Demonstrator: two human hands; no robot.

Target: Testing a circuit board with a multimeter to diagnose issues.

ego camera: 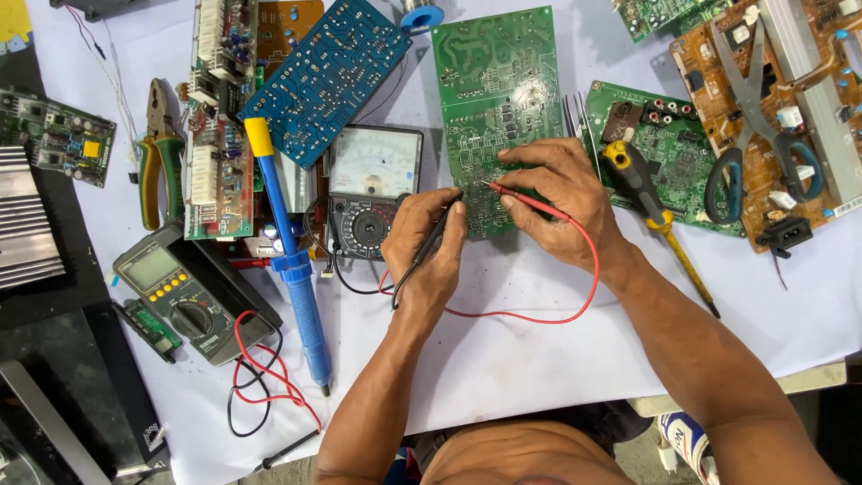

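**Probing the green board with 2 leads**

My left hand [429, 241] pinches the black probe [422, 256]; my right hand [561, 202] pinches the red probe [516, 196]. Both tips sit on the green circuit board [489, 81] at centre. I should keep the tips steady and apart. The analog meter [373, 189] crowds the left; bare cloth [539, 350] lies nearer me.

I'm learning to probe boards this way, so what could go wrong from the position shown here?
1. The red probe in the right hand and the black probe in the left hand meet close together on the green circuit board; a slip might bridge neighbouring solder points.
2. The red lead loops around the right wrist and could snag, tugging the tip off.
3. The analog meter sits partly behind the left hand, so reading it may draw the eyes off the tips.
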